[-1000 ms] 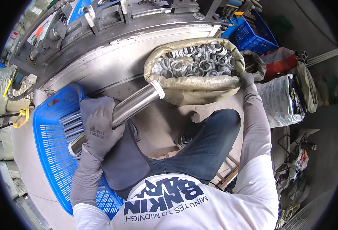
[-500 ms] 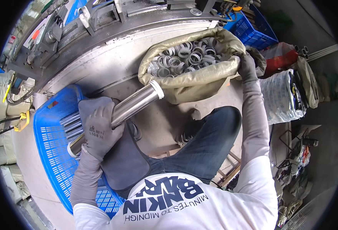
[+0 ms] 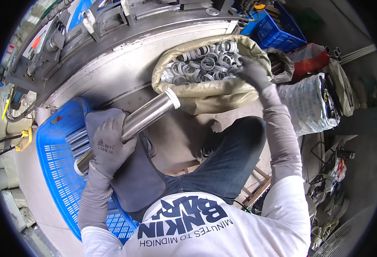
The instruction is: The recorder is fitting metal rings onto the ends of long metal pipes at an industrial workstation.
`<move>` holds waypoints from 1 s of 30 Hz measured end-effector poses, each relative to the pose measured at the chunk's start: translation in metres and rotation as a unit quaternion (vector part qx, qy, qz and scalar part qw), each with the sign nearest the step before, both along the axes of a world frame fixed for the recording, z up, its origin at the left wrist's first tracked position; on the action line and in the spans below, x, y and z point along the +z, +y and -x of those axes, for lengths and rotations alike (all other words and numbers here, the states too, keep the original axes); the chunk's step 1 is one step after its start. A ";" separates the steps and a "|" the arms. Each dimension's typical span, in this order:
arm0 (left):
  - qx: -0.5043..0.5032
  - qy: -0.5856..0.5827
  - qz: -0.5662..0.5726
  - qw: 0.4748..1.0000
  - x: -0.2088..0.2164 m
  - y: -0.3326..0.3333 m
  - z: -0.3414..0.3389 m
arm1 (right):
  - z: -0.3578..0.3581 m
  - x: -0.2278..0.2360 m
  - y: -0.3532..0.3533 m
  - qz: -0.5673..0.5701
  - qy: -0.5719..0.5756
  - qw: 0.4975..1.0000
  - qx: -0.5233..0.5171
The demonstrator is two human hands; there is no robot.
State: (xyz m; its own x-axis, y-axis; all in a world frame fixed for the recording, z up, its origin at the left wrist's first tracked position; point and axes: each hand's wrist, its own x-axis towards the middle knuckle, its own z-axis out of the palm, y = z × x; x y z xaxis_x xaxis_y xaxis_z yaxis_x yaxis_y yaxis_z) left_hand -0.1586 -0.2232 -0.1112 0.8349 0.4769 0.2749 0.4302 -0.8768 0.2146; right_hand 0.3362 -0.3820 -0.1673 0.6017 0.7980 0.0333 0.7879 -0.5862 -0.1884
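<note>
My left hand (image 3: 110, 144), in a grey glove, is closed around a shiny metal tube (image 3: 149, 115). The tube slants over a dark grey pad (image 3: 139, 184) on my left thigh. A white ridged ring (image 3: 172, 99) sits at its upper end, and a pale rim shows at its lower end. My right hand (image 3: 252, 73), also gloved, reaches over the right side of a beige woven sack (image 3: 214, 104). Its fingers stretch out beside the loose white and grey rings (image 3: 207, 64) inside, with nothing visible in them; the hand is slightly blurred.
A blue plastic basket (image 3: 53, 171) holding several metal tubes (image 3: 78, 140) stands at my left. Beyond the sack runs a dark machine bench (image 3: 154, 23). A blue crate (image 3: 278, 32) lies at the far right, with a white woven bag (image 3: 306, 105) nearer.
My right hand has let go of the sack's right rim and moved left over the rings. The rim there has sagged inward. My left hand keeps its hold on the tube.
</note>
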 end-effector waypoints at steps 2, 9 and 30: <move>0.014 0.012 0.019 1.000 0.001 -0.003 0.002 | 0.033 0.000 0.022 0.206 0.038 0.978 -0.008; 0.015 0.024 -0.006 1.000 -0.001 -0.008 -0.005 | 0.034 -0.071 0.051 -0.047 0.075 0.989 -0.120; 0.097 0.050 -0.274 0.956 0.111 0.185 -0.136 | 0.125 0.004 0.018 -0.376 0.580 0.715 -0.104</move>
State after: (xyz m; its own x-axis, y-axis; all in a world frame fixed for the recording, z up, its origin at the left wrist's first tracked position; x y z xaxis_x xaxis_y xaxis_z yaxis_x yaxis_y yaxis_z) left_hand -0.0227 -0.0384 0.0001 0.7810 0.4324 0.4507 0.5897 -0.7482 -0.3040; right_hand 0.2114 -0.3642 -0.1634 0.6756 0.7058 -0.2130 -0.2447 -0.0579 -0.9679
